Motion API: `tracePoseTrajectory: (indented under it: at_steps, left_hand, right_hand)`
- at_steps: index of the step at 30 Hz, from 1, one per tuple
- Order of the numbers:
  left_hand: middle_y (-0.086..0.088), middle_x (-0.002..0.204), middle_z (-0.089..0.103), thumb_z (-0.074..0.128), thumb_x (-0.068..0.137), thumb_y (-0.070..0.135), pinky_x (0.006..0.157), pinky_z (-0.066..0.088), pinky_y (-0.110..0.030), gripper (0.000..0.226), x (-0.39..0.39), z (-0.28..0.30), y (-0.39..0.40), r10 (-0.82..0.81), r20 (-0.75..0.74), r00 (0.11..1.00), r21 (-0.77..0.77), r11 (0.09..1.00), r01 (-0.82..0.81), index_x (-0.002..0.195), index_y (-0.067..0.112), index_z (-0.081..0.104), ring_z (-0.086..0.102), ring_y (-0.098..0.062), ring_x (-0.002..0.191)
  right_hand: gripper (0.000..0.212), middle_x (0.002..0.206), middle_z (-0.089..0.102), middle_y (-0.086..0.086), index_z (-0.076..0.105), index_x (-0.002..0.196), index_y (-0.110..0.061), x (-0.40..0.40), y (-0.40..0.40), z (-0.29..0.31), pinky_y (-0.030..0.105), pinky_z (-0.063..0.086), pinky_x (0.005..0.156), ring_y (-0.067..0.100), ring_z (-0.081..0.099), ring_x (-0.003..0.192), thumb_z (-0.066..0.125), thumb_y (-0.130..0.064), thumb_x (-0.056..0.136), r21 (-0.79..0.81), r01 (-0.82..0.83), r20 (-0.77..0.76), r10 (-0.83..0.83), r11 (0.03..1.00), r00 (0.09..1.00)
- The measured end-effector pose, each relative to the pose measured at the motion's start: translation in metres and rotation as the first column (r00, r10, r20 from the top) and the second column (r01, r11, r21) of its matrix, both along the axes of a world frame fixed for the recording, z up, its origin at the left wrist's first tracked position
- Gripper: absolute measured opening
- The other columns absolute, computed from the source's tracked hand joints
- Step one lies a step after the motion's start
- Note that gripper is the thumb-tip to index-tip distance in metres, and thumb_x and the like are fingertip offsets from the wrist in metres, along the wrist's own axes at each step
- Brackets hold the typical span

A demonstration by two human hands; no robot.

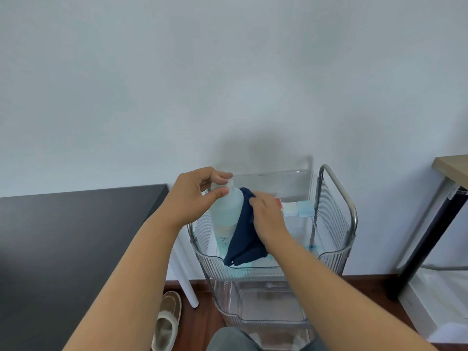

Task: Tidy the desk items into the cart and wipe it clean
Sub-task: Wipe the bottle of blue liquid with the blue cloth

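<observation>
Apparently at the wetting step, left hand fingers pinch the bottle top while right hand fingers clasp the dark cloth over the cart; next, dampen it.

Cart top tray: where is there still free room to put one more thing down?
In the cart top tray, the front right floor is bare, between the dark blue cloth and the right wall. The left side is crowded: bottle, cloth and both hands. Small boxes fill the back right.

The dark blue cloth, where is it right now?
The dark blue cloth is in the top tray of the clear cart, draped against the translucent bottle on its left, with the right hand pressing on it.
</observation>
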State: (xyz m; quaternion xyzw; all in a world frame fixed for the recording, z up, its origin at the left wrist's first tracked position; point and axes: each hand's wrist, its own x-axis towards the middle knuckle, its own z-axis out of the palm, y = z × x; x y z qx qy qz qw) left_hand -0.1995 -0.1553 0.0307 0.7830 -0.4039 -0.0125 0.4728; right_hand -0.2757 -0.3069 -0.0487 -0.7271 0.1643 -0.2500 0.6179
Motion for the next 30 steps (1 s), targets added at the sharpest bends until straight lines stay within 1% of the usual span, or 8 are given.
tracePoseTrajectory:
  at_steps: [4,8,11,14,16,22,25,30]
  left_hand:
    - [0.016,0.118,0.063,0.072,0.087,0.022,0.090,0.040,-0.013,0.005,-0.002,-0.004,-0.001,0.112,0.143,0.983,0.016,0.993,-0.115,0.089,0.026,0.071,0.056,0.005,0.108]
    - [0.016,0.111,0.069,0.075,0.084,0.019,0.087,0.041,-0.007,0.008,-0.005,-0.003,0.003,0.092,0.111,0.990,0.004,0.996,-0.093,0.087,0.026,0.074,0.060,0.003,0.103]
    - [0.013,0.111,0.070,0.076,0.083,0.014,0.088,0.042,-0.007,0.012,-0.007,0.001,0.005,0.061,0.078,0.995,0.003,0.998,-0.061,0.084,0.026,0.073,0.062,0.004,0.103]
    - [0.014,0.111,0.070,0.075,0.084,0.014,0.087,0.044,-0.008,0.013,-0.009,0.001,0.003,0.066,0.072,0.995,0.002,0.998,-0.066,0.082,0.026,0.072,0.063,0.002,0.101]
    - [0.013,0.111,0.070,0.075,0.084,0.014,0.086,0.046,-0.012,0.010,-0.008,0.000,0.001,0.078,0.115,0.990,0.001,0.997,-0.078,0.083,0.024,0.072,0.062,0.002,0.102]
    - [0.011,0.107,0.071,0.075,0.084,0.017,0.089,0.050,-0.029,0.006,-0.002,0.001,-0.005,0.069,0.263,0.962,0.049,0.995,-0.084,0.088,0.018,0.070,0.064,-0.003,0.102]
    - [0.011,0.103,0.068,0.073,0.086,0.019,0.088,0.053,-0.038,0.009,0.003,0.005,-0.008,0.012,0.301,0.954,0.109,0.993,-0.047,0.093,0.020,0.068,0.064,-0.013,0.099]
    - [0.010,0.106,0.057,0.065,0.091,0.034,0.078,0.048,-0.018,0.025,0.010,0.013,-0.018,-0.122,0.397,0.910,0.282,0.959,0.006,0.116,0.032,0.070,0.057,-0.003,0.086]
  right_hand:
    - [0.034,0.098,0.047,-0.010,0.065,0.119,-0.021,-0.001,0.012,0.000,0.002,0.035,0.076,-0.011,0.048,0.088,0.040,-0.013,0.097,-0.109,0.093,0.174,-0.073,0.990,0.982]
    - [0.031,0.088,0.048,-0.002,0.069,0.088,-0.011,0.022,-0.006,0.038,0.024,0.036,0.077,0.010,0.048,0.080,0.039,-0.014,0.093,-0.354,-0.078,-0.008,0.081,0.932,0.997]
    - [0.024,0.069,0.042,0.009,0.045,0.067,-0.005,0.033,-0.019,0.048,0.034,0.033,0.066,0.022,0.038,0.066,0.039,-0.017,0.088,-0.125,-0.268,-0.127,0.253,0.955,0.959]
    - [0.026,0.066,0.057,0.003,0.054,0.066,-0.014,0.028,-0.019,0.036,0.031,0.037,0.063,0.019,0.050,0.065,0.042,-0.023,0.087,0.151,-0.181,-0.266,0.217,0.972,0.939]
    - [0.022,0.069,0.055,0.002,0.052,0.068,-0.015,0.019,-0.011,0.017,0.031,0.034,0.062,0.017,0.047,0.066,0.040,-0.019,0.087,0.156,-0.075,-0.306,0.121,0.985,0.944]
    - [0.029,0.102,0.059,-0.007,0.063,0.084,-0.036,0.007,0.002,-0.001,0.022,0.042,0.077,-0.001,0.056,0.089,0.040,-0.021,0.095,0.095,0.013,0.015,-0.014,0.995,1.000]
    - [0.044,0.083,0.062,-0.030,0.063,0.075,-0.048,0.016,-0.003,0.020,0.001,0.038,0.062,-0.018,0.055,0.077,0.040,-0.016,0.094,0.039,-0.009,0.047,0.007,0.999,0.999]
    - [0.032,0.091,0.066,-0.008,0.067,0.093,-0.022,0.023,-0.009,-0.009,0.022,0.043,0.068,0.013,0.059,0.091,0.036,-0.016,0.093,0.139,0.037,-0.165,-0.014,0.990,0.986]
